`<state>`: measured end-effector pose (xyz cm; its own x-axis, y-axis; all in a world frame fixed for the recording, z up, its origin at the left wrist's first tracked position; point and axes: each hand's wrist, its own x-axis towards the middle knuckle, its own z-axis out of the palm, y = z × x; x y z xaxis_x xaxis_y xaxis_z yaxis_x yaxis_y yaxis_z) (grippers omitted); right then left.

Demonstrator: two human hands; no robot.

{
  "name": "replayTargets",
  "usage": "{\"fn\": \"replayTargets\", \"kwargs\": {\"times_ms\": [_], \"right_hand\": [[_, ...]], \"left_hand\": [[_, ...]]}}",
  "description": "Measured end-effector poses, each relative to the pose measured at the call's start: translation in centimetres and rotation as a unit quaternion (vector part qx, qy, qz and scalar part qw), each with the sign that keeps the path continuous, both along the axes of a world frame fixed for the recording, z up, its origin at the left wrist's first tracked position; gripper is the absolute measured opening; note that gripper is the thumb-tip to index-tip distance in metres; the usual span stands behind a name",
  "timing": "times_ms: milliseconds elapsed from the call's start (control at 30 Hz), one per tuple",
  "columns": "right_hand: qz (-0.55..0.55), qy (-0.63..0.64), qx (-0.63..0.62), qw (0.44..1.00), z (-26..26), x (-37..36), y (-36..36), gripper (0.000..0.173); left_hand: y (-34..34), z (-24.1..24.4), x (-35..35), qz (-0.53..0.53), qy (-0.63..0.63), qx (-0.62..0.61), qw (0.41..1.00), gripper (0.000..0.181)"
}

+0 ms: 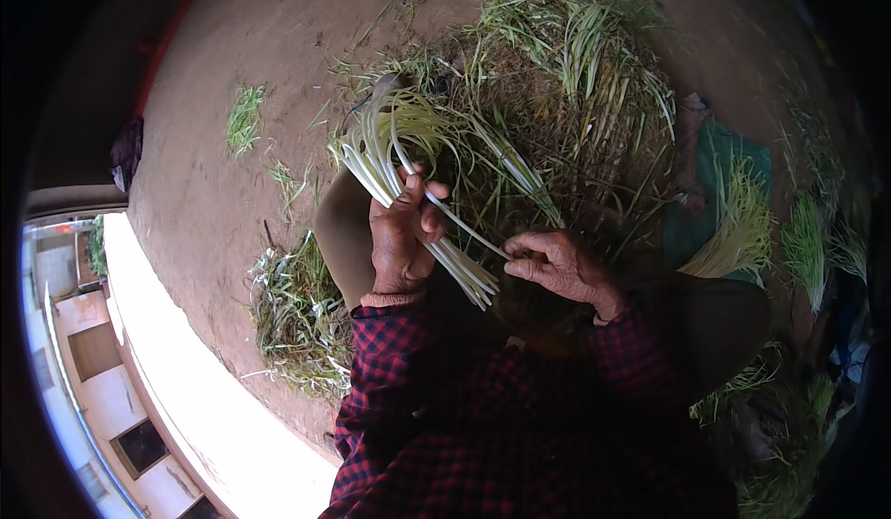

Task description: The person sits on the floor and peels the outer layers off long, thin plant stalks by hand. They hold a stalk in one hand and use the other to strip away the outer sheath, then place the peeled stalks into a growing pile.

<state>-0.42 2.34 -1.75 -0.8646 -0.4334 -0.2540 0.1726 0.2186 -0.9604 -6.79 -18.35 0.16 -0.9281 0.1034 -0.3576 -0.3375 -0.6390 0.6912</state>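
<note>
My left hand [407, 240] is closed round a bunch of long pale stalks [372, 171], perhaps garlic chives, whose yellow-green tips curl over above the fist. The lower ends of the bunch stick out below the hand, towards the lower right. One white stalk runs from the left hand's fingers down to my right hand [557, 265], which pinches its end between thumb and forefinger. Both hands are raised above my lap, a short way apart.
A big heap of green and dry stalks [578, 66] lies ahead on the earthen floor [292, 17]. Left of my knee is a pile of trimmings [299, 317]. At the right, pale stalks [741, 226] lie on a green sheet [738, 146], with a greener bunch [804, 247] beside them.
</note>
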Motion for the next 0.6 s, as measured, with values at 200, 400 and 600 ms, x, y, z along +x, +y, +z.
{"fn": "replayTargets", "kwargs": {"times_ms": [200,400,600], "right_hand": [[-0.019,-0.099,-0.061,0.993,0.4,0.7,-1.1,0.015],[-0.032,0.009,-0.088,0.996,-1.2,1.1,-2.1,0.016],[-0.107,-0.13,-0.146,0.975,1.1,0.5,-1.6,0.015]], "left_hand": [[0.7,-0.4,0.3,-0.01,-0.018,0.02,1.0,0.013],[0.9,-0.7,0.4,-0.018,-0.019,0.006,1.0,0.015],[1.8,-1.0,0.9,-0.023,-0.009,-0.003,1.0,0.022]]}}
